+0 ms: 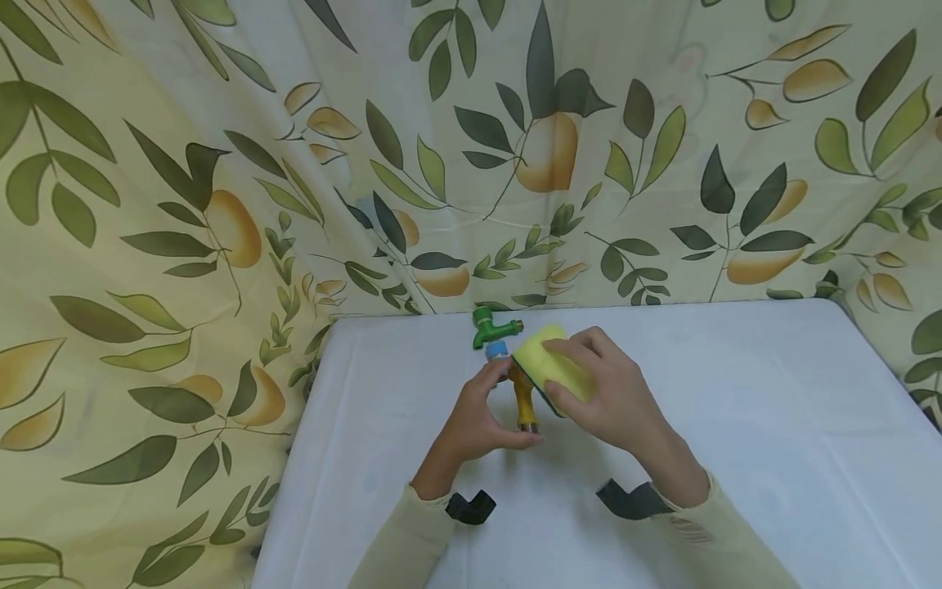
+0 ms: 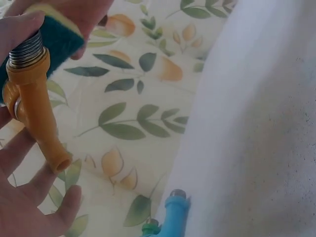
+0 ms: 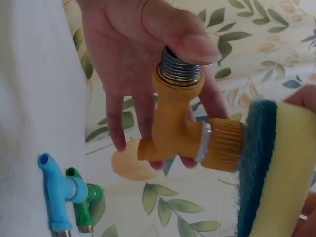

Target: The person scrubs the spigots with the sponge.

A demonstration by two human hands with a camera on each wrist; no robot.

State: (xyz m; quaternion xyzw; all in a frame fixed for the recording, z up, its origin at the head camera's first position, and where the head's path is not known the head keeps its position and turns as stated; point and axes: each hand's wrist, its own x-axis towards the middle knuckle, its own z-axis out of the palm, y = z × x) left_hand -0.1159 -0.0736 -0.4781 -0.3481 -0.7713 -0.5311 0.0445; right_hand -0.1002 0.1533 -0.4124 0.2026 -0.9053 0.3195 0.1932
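A yellow-orange plastic tap (image 1: 525,402) with a metal threaded end is in my left hand (image 1: 474,421). The thumb presses on the threaded end (image 3: 180,71), and the fingers support the body and spout from the other side. My right hand (image 1: 621,397) grips a sponge (image 1: 548,364), yellow with a dark green scouring layer. In the right wrist view that green side (image 3: 256,163) is against the tap's ribbed knob (image 3: 224,144). The left wrist view shows the spout (image 2: 60,160) lying by the left fingertips.
Beyond the hands, a blue tap (image 1: 496,350) and a green tap (image 1: 495,330) lie near the far edge of the white-covered table (image 1: 736,409). A leaf-patterned curtain (image 1: 471,245) hangs behind it. Black wrist mounts (image 1: 471,507) stick out by both sleeves.
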